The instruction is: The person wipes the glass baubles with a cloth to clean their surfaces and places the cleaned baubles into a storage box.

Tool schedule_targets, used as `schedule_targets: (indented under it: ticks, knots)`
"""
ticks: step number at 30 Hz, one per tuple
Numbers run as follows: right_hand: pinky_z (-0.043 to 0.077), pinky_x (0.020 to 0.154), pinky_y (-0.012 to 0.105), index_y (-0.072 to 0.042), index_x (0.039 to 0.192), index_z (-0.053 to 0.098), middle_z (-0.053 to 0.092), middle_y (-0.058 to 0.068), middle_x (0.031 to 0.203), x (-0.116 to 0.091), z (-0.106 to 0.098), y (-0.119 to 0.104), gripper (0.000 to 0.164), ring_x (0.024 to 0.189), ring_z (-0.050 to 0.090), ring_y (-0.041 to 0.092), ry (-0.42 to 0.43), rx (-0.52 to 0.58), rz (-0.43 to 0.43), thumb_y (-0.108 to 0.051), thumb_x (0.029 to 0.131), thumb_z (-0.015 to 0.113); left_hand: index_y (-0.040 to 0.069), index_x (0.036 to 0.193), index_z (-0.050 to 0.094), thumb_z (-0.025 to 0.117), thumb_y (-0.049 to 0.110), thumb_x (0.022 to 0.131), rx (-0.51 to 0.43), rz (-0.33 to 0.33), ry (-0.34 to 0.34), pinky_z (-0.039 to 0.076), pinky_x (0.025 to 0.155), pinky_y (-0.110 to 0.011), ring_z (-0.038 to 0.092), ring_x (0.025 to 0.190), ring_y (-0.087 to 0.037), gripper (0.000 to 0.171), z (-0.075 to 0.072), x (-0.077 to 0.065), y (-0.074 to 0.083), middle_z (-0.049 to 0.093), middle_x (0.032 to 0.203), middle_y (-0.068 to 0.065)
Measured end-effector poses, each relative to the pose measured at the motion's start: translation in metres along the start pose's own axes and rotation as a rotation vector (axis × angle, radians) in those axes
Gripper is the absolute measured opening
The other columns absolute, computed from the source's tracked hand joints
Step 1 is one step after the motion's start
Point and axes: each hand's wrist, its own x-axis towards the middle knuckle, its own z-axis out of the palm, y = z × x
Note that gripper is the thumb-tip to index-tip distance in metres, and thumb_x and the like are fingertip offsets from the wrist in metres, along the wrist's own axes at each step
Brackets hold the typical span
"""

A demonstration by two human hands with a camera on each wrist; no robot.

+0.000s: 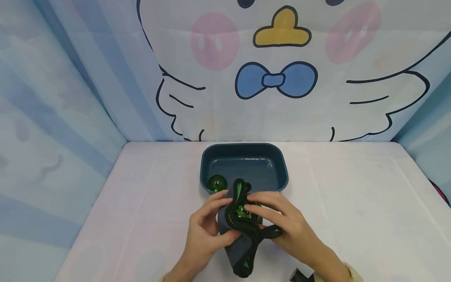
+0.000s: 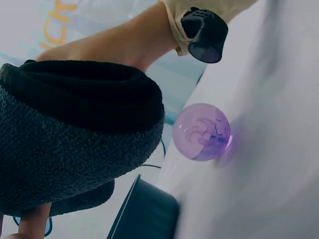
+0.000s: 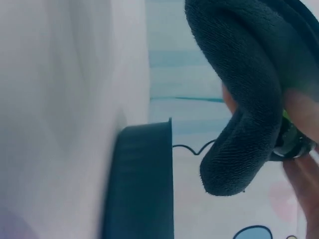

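Both hands hold a folded, fuzzy dark grey-blue cloth (image 2: pixel 75 154) in front of the bin. A shiny clear green piece (image 1: pixel 243 212) shows among its dark, wavy folds; its full shape is hidden. My left hand (image 1: pixel 204 231) grips the cloth from the left, thumb on top. From the right, my right hand (image 1: pixel 287 219) lays its fingertips at the green piece, with part of its thumb hidden by a dark fold. The right wrist view shows the cloth (image 3: pixel 244 99) curving beside the fingers. Inside the bin's near left corner lies a clear green ball (image 1: pixel 217 183).
A dark teal bin (image 1: pixel 246 146) stands at the back middle of the white table (image 1: pixel 352 188). Below the cloth, a clear purple ball (image 2: pixel 202 132) sits on the table in the left wrist view. Patterned curtains (image 1: pixel 53 117) enclose the back and sides.
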Motion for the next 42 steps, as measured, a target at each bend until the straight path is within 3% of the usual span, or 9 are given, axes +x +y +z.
schedule_targets:
  ticks: [8, 12, 15, 20, 26, 32, 35, 38, 42]
  knots:
    - [0.059, 0.084, 0.026, -0.005, 0.134, 0.059, 0.064, 0.011, 0.124, -0.002, -0.004, -0.005, 0.051, 0.115, 0.062, 0.012, -0.063, 0.237, 0.382, -0.008, 0.086, 0.075, -0.013, 0.124, 0.058, 0.075, -0.012, 0.077, 0.012, 0.009, -0.014, 0.05, 0.102, -0.035, 0.046, 0.134, -0.031, 0.05, 0.0, 0.0, 0.0, 0.047, 0.14, -0.022]
    - [0.06, 0.082, 0.031, -0.008, 0.134, 0.059, 0.066, 0.009, 0.122, -0.001, -0.005, -0.005, 0.052, 0.112, 0.063, 0.012, -0.104, 0.3, 0.498, 0.0, 0.085, 0.074, -0.004, 0.123, 0.062, 0.078, -0.01, 0.074, 0.012, -0.065, 0.034, 0.045, 0.108, -0.031, 0.045, 0.135, -0.028, 0.053, 0.0, -0.001, 0.0, 0.051, 0.14, -0.016]
    - [0.06, 0.083, 0.031, -0.009, 0.135, 0.059, 0.065, 0.007, 0.124, -0.001, -0.004, -0.006, 0.052, 0.114, 0.063, 0.013, -0.114, 0.32, 0.531, -0.002, 0.086, 0.075, 0.001, 0.122, 0.065, 0.08, -0.01, 0.071, 0.018, -0.106, 0.072, 0.04, 0.112, -0.027, 0.044, 0.136, -0.026, 0.055, -0.001, -0.002, -0.001, 0.054, 0.139, -0.011]
    - [0.059, 0.086, 0.032, -0.01, 0.138, 0.057, 0.062, 0.006, 0.129, -0.001, -0.004, -0.006, 0.06, 0.118, 0.061, 0.014, -0.142, 0.333, 0.523, -0.001, 0.082, 0.078, 0.001, 0.12, 0.065, 0.08, -0.011, 0.069, 0.037, -0.091, 0.078, 0.039, 0.113, -0.027, 0.044, 0.134, -0.029, 0.054, -0.003, -0.002, 0.0, 0.054, 0.137, -0.013]
    - [0.058, 0.088, 0.03, -0.006, 0.141, 0.051, 0.058, 0.01, 0.132, -0.002, -0.01, -0.003, 0.077, 0.118, 0.06, 0.017, -0.191, 0.257, 0.393, 0.002, 0.072, 0.085, 0.0, 0.119, 0.064, 0.079, -0.012, 0.069, 0.017, -0.108, 0.073, 0.041, 0.111, -0.028, 0.044, 0.134, -0.028, 0.054, -0.001, -0.003, 0.001, 0.052, 0.137, -0.013]
    - [0.046, 0.103, 0.018, -0.011, 0.134, 0.06, 0.056, 0.008, 0.134, -0.001, -0.011, -0.007, 0.045, 0.122, 0.054, 0.018, -0.153, 0.115, 0.245, -0.029, 0.094, 0.067, -0.01, 0.121, 0.059, 0.078, -0.012, 0.072, -0.008, -0.039, 0.011, 0.048, 0.106, -0.032, 0.047, 0.132, -0.029, 0.052, -0.002, -0.002, -0.001, 0.05, 0.138, -0.017]
    - [0.044, 0.105, 0.019, -0.011, 0.131, 0.063, 0.057, 0.01, 0.134, 0.0, -0.012, -0.009, 0.039, 0.123, 0.053, 0.02, -0.146, 0.112, 0.199, -0.031, 0.098, 0.06, -0.012, 0.122, 0.057, 0.077, -0.011, 0.074, -0.01, -0.011, -0.017, 0.05, 0.103, -0.034, 0.048, 0.132, -0.029, 0.052, -0.001, -0.001, -0.001, 0.05, 0.138, -0.018]
    - [0.05, 0.1, 0.021, -0.011, 0.132, 0.062, 0.059, 0.008, 0.132, 0.001, -0.013, -0.011, 0.04, 0.121, 0.057, 0.016, -0.148, 0.166, 0.296, -0.026, 0.095, 0.065, -0.012, 0.123, 0.057, 0.077, -0.011, 0.075, -0.006, 0.001, -0.026, 0.05, 0.103, -0.035, 0.048, 0.132, -0.029, 0.052, 0.001, -0.001, -0.001, 0.05, 0.138, -0.017]
    - [0.057, 0.089, 0.028, -0.01, 0.134, 0.06, 0.064, 0.007, 0.129, 0.001, -0.014, -0.013, 0.044, 0.117, 0.061, 0.011, -0.148, 0.331, 0.54, -0.009, 0.091, 0.069, -0.011, 0.123, 0.058, 0.077, -0.012, 0.074, -0.018, -0.006, -0.025, 0.049, 0.104, -0.033, 0.049, 0.131, -0.027, 0.053, 0.002, -0.001, -0.001, 0.052, 0.136, -0.015]
